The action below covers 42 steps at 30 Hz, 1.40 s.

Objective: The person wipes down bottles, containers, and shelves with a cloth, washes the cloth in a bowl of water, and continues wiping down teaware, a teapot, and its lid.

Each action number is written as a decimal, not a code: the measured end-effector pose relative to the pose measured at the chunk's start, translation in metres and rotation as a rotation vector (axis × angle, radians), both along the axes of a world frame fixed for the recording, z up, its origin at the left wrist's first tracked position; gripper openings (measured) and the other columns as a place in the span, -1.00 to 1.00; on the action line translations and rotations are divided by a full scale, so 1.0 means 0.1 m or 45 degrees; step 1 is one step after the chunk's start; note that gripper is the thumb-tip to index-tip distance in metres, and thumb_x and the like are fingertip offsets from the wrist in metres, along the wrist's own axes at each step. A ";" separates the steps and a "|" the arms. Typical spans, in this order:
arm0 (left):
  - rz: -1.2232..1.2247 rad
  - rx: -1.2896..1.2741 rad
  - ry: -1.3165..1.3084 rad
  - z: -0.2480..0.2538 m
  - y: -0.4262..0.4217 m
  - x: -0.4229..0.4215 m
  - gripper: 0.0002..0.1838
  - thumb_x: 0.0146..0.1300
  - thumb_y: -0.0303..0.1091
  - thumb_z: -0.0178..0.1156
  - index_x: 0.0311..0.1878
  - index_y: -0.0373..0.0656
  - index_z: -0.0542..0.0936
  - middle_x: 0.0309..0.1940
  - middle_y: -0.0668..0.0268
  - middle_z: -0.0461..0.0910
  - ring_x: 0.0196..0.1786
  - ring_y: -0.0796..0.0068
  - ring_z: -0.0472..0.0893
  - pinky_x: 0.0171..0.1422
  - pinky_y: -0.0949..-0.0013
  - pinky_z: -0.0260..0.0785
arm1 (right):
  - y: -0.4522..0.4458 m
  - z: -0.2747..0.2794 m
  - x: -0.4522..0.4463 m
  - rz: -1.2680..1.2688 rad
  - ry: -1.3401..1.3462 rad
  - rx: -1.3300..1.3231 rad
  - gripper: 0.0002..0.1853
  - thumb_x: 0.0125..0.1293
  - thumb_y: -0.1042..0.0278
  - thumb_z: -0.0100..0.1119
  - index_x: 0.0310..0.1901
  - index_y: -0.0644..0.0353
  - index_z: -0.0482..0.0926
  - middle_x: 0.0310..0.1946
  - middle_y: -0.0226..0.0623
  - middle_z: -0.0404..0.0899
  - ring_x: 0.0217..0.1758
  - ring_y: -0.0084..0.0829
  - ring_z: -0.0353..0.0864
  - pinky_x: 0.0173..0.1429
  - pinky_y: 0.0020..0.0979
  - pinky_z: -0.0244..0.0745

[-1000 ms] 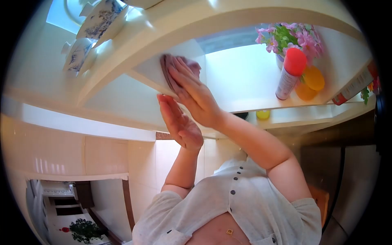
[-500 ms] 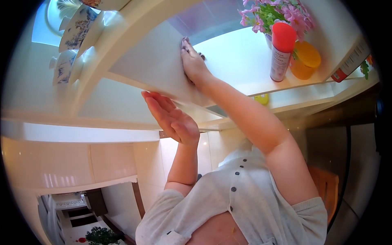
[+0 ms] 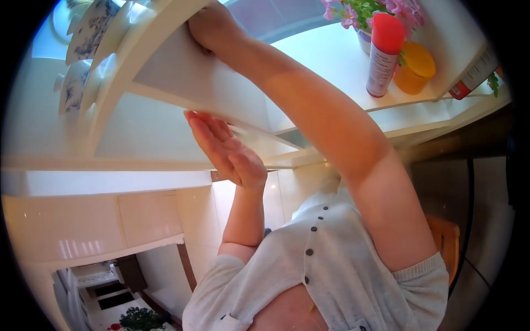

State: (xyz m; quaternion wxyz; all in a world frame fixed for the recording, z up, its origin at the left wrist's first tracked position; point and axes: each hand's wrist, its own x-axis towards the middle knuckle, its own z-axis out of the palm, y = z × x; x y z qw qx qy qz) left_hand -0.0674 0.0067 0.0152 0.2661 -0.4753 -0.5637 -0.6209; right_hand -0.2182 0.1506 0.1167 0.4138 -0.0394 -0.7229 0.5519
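Note:
My right hand (image 3: 216,28) reaches across to the upper part of the white shelf unit (image 3: 182,71), pressed against the side of a compartment near the curved frame. A crumpled, dark greyish cloth (image 3: 207,51) peeks out from under it; most of it is hidden by the hand. Lower down, my left hand (image 3: 227,150) is raised with palm showing and fingers stretched out. Its fingertips are at the front edge of a shelf board, and it holds nothing.
On the right shelf stand a red-capped spray can (image 3: 385,55), a yellow-orange jar (image 3: 414,69) and a pot of pink flowers (image 3: 364,39). Blue-and-white porcelain (image 3: 91,33) sits on the left. A red and grey box (image 3: 476,74) is at far right, a wooden chair (image 3: 444,243) behind.
My right hand has slid left and up along the shelf panel with the cloth, toward the curved frame. My left hand has shifted slightly in view and stays open.

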 end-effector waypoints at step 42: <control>-0.010 0.014 -0.003 0.05 0.04 0.07 -0.24 0.54 0.08 -0.24 0.55 -0.33 -0.02 0.61 0.18 -0.16 0.62 0.33 -0.03 0.62 0.25 -0.10 | -0.07 -1.19 0.33 0.347 -0.027 -0.704 -0.47 0.54 0.25 -0.22 0.49 0.12 0.20 0.31 -0.19 0.42 0.30 -0.43 0.40 0.36 -0.46 0.28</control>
